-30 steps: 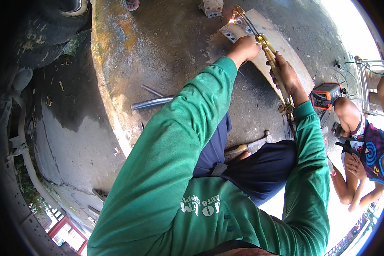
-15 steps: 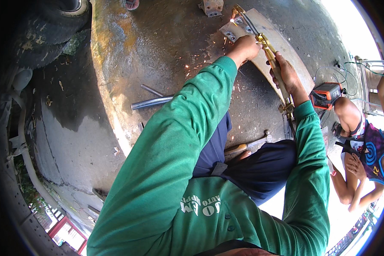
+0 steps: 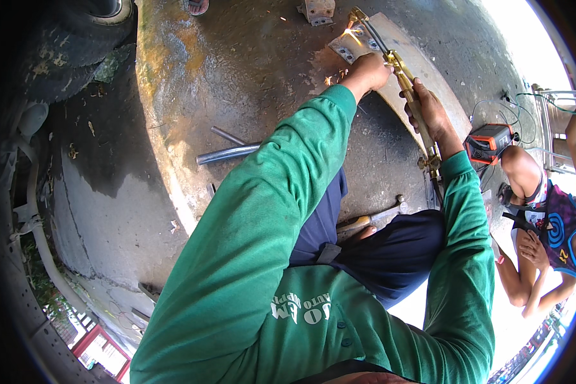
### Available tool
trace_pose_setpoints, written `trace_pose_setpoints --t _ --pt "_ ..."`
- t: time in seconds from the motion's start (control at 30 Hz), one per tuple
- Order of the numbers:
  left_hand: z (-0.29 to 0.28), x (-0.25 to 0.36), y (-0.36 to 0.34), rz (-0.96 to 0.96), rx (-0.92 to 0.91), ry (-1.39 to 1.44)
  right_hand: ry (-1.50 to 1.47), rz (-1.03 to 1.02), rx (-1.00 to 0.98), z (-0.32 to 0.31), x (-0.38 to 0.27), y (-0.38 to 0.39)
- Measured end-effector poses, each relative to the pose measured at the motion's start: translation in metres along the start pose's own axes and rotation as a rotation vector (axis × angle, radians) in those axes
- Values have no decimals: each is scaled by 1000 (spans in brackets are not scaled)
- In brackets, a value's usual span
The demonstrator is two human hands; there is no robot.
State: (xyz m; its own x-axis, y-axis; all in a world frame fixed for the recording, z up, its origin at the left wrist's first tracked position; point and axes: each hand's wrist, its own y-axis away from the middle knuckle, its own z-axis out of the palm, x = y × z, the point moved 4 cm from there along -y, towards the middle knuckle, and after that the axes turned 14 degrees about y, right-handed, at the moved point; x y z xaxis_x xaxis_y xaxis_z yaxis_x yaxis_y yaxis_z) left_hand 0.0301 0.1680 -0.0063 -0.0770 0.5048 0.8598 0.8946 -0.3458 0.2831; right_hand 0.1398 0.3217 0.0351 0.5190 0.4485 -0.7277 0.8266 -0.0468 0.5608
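A brass cutting torch (image 3: 400, 70) runs slantwise over a curved, pale metal plate (image 3: 422, 54) on the ground. Its bent tip (image 3: 356, 13) is at the plate's far left end, where a bright glow and sparks (image 3: 352, 32) show beside several dark holes. My right hand (image 3: 432, 114) wraps round the torch handle. Farther forward, my left hand (image 3: 370, 72) is closed at the torch's front part, low over the plate's left edge; its fingertips are mostly hidden. A hose leaves the torch's rear valves (image 3: 431, 160) beside my right forearm.
A rusty metal bracket (image 3: 317, 11) lies beyond the plate. Metal tubes (image 3: 227, 152) are left of my legs, and a hammer (image 3: 374, 216) lies by my foot. At right, an orange-and-black machine (image 3: 489, 144) with cables stands near another person (image 3: 544, 224). A tyre (image 3: 64, 45) is far left.
The sparks at the torch tip flare wider and brighter. Those scattered across the ground have mostly vanished, leaving a few near my left wrist. Both hands and the torch hold nearly the same place.
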Motion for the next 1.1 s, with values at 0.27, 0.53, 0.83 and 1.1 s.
trace_pose_setpoints --t 0.27,0.53,0.83,1.1 --pt "3 -3 -2 -26 -6 32 7 6 8 0 1 0" --pt "1 -3 -1 113 81 3 -5 -3 -9 0 2 -3" --pt "0 -3 -2 109 45 -9 -19 1 -4 0 3 -2" --pt "1 3 2 115 44 0 -14 11 3 -2 5 -1"
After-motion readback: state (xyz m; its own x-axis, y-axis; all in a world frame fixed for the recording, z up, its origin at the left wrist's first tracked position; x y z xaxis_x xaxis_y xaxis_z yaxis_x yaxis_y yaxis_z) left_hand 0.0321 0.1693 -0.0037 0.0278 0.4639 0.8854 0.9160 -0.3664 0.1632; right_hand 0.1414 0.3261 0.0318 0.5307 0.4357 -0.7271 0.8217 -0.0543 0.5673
